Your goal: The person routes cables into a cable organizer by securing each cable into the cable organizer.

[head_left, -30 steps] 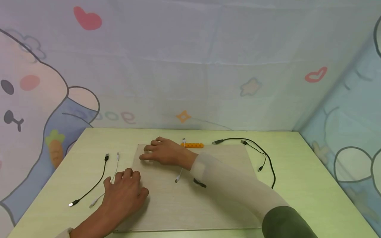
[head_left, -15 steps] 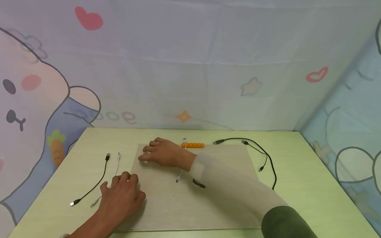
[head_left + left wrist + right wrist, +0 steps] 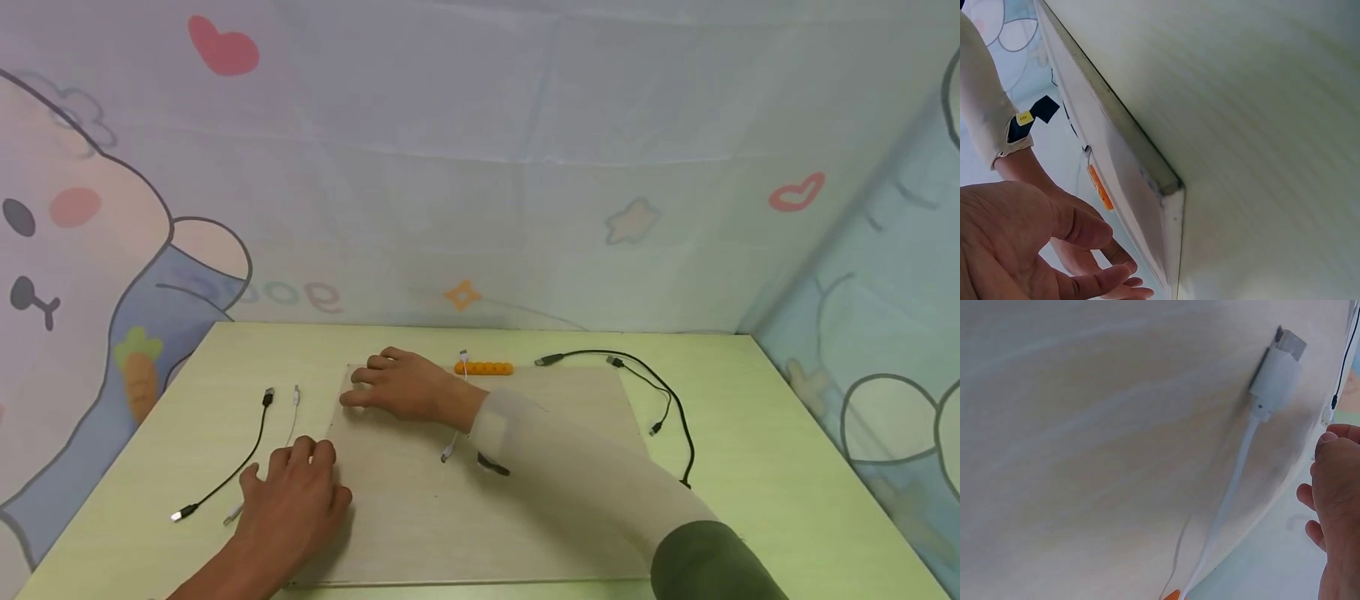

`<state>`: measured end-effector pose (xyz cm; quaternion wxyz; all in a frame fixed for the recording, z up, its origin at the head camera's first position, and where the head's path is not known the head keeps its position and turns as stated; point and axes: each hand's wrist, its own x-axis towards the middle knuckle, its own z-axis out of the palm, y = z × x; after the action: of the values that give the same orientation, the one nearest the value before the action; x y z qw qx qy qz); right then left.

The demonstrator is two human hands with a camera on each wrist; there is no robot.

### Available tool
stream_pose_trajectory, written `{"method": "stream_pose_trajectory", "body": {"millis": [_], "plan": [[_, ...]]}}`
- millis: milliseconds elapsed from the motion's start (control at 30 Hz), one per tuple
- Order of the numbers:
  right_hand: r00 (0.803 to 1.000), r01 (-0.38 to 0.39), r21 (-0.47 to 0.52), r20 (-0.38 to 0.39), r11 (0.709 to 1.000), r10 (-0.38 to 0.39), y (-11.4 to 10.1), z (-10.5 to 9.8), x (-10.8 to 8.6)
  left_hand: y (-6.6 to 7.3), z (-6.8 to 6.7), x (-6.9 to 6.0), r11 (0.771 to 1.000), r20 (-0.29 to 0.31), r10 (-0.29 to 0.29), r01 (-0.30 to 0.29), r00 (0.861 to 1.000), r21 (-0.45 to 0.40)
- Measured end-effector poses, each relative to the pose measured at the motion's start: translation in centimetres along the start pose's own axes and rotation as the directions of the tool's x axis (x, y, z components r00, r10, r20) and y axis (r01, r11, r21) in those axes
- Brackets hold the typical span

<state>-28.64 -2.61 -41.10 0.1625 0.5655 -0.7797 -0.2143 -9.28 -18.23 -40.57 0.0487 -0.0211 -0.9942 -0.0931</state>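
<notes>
My left hand point(image 3: 292, 508) hovers at the left edge of a pale board point(image 3: 555, 533), fingers loosely bent and holding nothing. Part of a white USB cable point(image 3: 296, 404) passes behind it. Stretched across the board, my right hand point(image 3: 405, 387) has its fingers spread near the back left corner. In the left wrist view, the left hand's thumb and fingers point(image 3: 1100, 284) bend loosely beside the board's corner. Beneath the right wrist runs a second white USB cable point(image 3: 448, 452), its plug point(image 3: 1277, 375) large in the right wrist view. It crosses an orange cable holder point(image 3: 487, 368).
A black USB cable point(image 3: 262, 425) lies on the table point(image 3: 795, 500) at the left. Two more black cables, one thick point(image 3: 678, 408) and one thin point(image 3: 667, 404), curve at the right. A small dark piece point(image 3: 492, 464) shows beside the right sleeve. A printed curtain point(image 3: 525, 208) hangs behind.
My left hand has drifted down and to the left. The right hand has slid slightly left over the board. The cables and the orange holder stay in place.
</notes>
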Motion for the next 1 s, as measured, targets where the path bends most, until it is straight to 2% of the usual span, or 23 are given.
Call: {"method": "stream_pose_trajectory", "body": {"millis": [167, 500, 700, 1000], "plan": [[1.0, 0.005, -0.014, -0.013, 1.0, -0.005, 0.0, 0.1, 0.3, -0.4, 0.0, -0.2, 1.0, -0.028, 0.0, 0.0, 1.0, 0.003], [1.0, 0.006, -0.022, -0.002, 1.0, -0.006, -0.2, -0.1, 0.3, -1.3, -0.1, -0.2, 0.999, 0.072, -0.046, 0.047, 0.996, -0.008], [1.0, 0.006, -0.023, -0.006, 1.0, -0.006, -0.6, -0.4, 0.4, -1.9, -0.2, -0.5, 0.998, 0.084, -0.052, 0.054, 0.995, -0.024], [0.998, -0.002, -0.042, -0.06, 0.999, -0.001, -1.0, -0.1, 1.1, -2.8, -0.2, -0.7, 0.996, 0.098, -0.085, 0.087, 0.992, -0.021]]}}
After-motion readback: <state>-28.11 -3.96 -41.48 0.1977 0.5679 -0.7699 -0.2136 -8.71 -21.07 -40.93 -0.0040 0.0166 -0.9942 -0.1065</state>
